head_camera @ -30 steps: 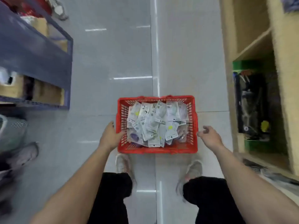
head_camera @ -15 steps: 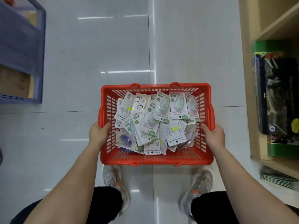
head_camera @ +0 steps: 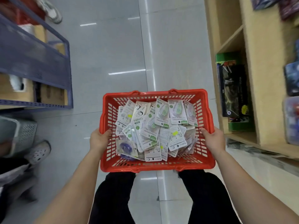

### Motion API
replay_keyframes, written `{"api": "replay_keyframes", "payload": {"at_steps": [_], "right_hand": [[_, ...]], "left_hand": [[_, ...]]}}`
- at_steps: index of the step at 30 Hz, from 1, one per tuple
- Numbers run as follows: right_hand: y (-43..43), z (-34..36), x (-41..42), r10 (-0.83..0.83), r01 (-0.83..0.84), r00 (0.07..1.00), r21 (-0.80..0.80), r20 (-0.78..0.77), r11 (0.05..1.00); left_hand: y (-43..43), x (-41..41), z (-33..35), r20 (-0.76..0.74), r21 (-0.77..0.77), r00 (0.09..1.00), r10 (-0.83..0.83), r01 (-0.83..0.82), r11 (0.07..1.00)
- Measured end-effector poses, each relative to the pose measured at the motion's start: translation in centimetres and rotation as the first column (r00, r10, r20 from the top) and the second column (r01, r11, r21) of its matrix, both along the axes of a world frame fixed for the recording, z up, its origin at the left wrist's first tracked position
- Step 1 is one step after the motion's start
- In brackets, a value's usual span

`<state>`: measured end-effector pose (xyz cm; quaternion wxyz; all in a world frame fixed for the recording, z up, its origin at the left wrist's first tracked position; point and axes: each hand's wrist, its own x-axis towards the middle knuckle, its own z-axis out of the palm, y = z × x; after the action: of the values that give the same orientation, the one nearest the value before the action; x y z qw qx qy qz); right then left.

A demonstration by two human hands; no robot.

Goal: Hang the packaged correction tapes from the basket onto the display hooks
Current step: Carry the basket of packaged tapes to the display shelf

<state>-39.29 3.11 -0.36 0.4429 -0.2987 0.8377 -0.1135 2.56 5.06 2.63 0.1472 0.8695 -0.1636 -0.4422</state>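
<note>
The red basket (head_camera: 157, 165) hangs above the floor between both hands: the left hand (head_camera: 98, 139) is closed on its left rim, the right hand (head_camera: 213, 139) on its right rim. The packaged correction tapes (head_camera: 153, 128) lie heaped inside. This looks like the carrying step; no display hooks are in view, so next the basket must reach them.
</note>
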Motion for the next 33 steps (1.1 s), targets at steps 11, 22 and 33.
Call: {"api": "replay_keyframes", "payload": {"at_steps": [11, 22, 33], "right_hand": [[-4.5, 28.6, -7.5, 0.065, -0.070, 0.997, -0.143, -0.042, 0.987], [-17.4, 37.9, -9.0, 0.053, -0.067, 0.996, -0.230, -0.068, 0.971], [-40.5, 39.0, 0.1, 0.038, -0.058, 0.996, -0.261, -0.082, 0.964]], "left_hand": [[-2.7, -6.9, 28.2, 0.021, -0.106, 1.000, 0.014, -0.012, 0.994], [-13.0, -9.4, 37.6, 0.008, -0.286, 0.997, 0.080, -0.075, 0.955], [-36.1, -0.3, 37.5, -0.073, -0.268, 0.995, 0.075, -0.092, 0.959]]}}
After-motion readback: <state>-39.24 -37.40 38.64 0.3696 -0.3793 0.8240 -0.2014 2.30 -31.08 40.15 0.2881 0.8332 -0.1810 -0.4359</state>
